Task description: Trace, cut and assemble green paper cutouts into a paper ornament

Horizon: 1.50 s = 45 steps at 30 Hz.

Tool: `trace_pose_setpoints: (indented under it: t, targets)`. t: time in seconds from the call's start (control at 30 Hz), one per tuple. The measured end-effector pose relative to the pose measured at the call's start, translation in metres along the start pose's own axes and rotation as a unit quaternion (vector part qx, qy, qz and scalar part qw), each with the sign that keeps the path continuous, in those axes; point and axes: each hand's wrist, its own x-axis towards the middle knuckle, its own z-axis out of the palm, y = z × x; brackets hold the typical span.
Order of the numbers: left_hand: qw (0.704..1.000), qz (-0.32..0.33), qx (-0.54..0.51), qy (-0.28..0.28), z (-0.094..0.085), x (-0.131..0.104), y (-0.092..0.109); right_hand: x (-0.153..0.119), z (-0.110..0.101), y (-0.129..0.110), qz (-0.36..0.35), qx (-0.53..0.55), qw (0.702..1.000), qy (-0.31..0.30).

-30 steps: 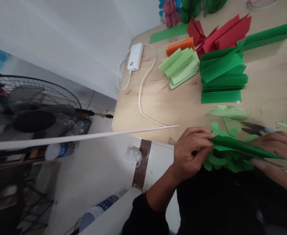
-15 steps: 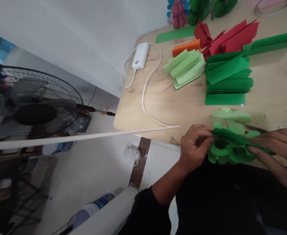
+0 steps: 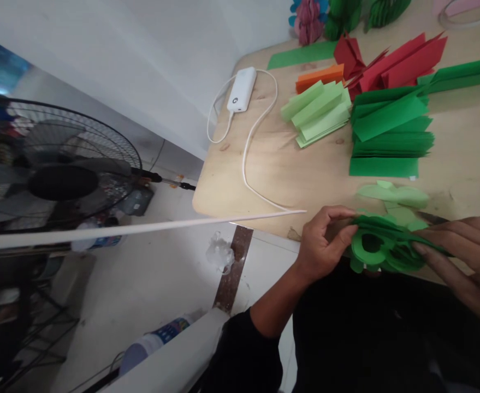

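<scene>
At the table's front edge, both my hands grip a green paper cutout (image 3: 365,255) of several layers, with scalloped edges and round holes. My left hand (image 3: 321,243) pinches its left end between thumb and fingers. Its right end is held between the thumb and fingers of my right hand (image 3: 467,251), which is partly cut off by the frame. Just beyond the cutout lie light green paper pieces (image 3: 395,194). A dark, narrow object (image 3: 430,218) shows beside my right fingers; its kind is hidden.
Behind are folded stacks of dark green paper (image 3: 391,134), light green paper (image 3: 321,112), orange paper (image 3: 319,78) and red paper (image 3: 403,63). A white power bank (image 3: 242,90) with a cable (image 3: 246,158) lies at left. On the floor side stands a fan (image 3: 63,183).
The cutout's layers have shifted in my hands, so its left hole shows rounder and its layers sit closer together. Both hands keep their hold. The camera view has shifted slightly.
</scene>
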Motion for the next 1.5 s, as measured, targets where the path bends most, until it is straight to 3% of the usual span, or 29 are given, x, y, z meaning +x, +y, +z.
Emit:
trace_pose_setpoints:
  t: [0.23, 0.57, 0.9, 1.0, 1.2, 1.5]
  targets:
    - [1.0, 0.012, 0.004, -0.009, 0.0, 0.002, 0.0, -0.002, 0.0, -0.009, 0.043, 0.017, 0.999, -0.02]
    - [1.0, -0.01, 0.004, -0.002, 0.001, 0.0, -0.002, 0.001, 0.003, -0.015, 0.027, -0.016, 0.999, -0.019]
    - [0.998, -0.019, -0.032, 0.042, 0.005, -0.009, -0.002, -0.004, 0.006, -0.019, 0.047, -0.003, 0.999, -0.012]
    - [0.998, -0.029, 0.002, 0.055, 0.003, -0.016, 0.003, -0.005, 0.007, -0.019, 0.039, -0.004, 0.999, -0.009]
    - [0.986, 0.008, 0.096, 0.139, 0.006, -0.048, 0.014, -0.002, 0.005, -0.021, 0.032, 0.003, 0.999, -0.009]
    - [0.973, -0.086, 0.126, 0.175, 0.018, -0.069, 0.021, -0.005, 0.01, -0.02, 0.037, -0.01, 0.999, 0.0]
